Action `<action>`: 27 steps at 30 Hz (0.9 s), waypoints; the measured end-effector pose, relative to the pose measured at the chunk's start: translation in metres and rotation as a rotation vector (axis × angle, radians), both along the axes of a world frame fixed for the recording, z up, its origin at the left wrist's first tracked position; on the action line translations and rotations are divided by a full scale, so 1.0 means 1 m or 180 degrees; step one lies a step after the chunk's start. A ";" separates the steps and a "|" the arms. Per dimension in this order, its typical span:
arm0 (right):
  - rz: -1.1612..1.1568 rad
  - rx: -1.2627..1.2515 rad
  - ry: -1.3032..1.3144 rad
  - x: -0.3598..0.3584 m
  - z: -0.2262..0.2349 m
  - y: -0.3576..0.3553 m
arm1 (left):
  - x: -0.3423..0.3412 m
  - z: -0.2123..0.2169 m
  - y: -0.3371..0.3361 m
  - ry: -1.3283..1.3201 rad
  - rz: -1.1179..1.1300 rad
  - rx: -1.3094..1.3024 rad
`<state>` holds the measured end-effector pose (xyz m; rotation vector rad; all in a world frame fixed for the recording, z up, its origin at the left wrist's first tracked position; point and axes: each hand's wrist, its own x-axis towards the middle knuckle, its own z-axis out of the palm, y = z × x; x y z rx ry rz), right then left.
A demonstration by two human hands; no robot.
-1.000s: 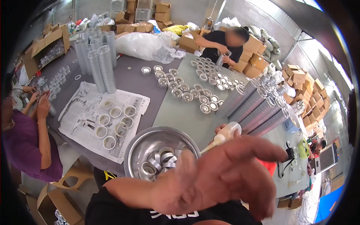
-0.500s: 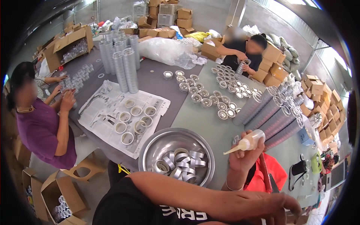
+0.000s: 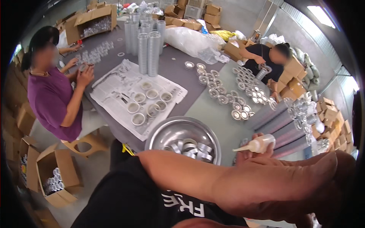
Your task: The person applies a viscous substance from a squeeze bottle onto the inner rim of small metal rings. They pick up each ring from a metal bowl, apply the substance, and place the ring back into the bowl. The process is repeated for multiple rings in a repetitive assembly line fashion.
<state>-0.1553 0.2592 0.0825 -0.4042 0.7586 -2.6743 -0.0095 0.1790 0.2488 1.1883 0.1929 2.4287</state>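
My right hand [image 3: 262, 149] grips a small translucent squeeze bottle [image 3: 265, 143], its pale pointed nozzle toward the left. My left forearm crosses in front of it, hiding the right wrist. Large at the right, close to the camera, is my left hand [image 3: 283, 176]; its fingers stretch toward the dark rim, and nothing shows in them. Left of the bottle stands a steel bowl [image 3: 159, 131] of shiny silver rings [image 3: 194, 147], its near rim covered by my forearm. Several round pale-rimmed pieces [image 3: 153, 110] sit on a newspaper sheet [image 3: 114, 89] beyond the bowl.
Tall stacks of clear and silver round pieces [image 3: 266, 114] stand at right, another cluster [image 3: 148, 53] at the back. Small silver-centred cups [image 3: 222, 99] cover the middle. A person in purple [image 3: 57, 98] works at left; another in black [image 3: 266, 57] at far right. Open cartons [image 3: 59, 171] lie lower left.
My left hand has swung up and to the right, and its forearm now covers the bowl's near part. The bottle stays in my right hand. The whole view has shifted.
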 end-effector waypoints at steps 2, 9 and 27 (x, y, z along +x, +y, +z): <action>0.0059 -0.0090 -0.0098 0.008 -0.005 -0.021 | 0.006 0.003 0.007 -0.0089 -0.0180 -0.0186; 0.0160 -0.0308 0.0385 0.009 -0.001 -0.022 | 0.025 -0.024 0.000 -0.1209 -0.1213 -0.1176; -0.0215 -0.0524 0.0323 -0.017 -0.001 -0.007 | 0.035 -0.212 -0.163 -0.0958 0.4223 -0.5137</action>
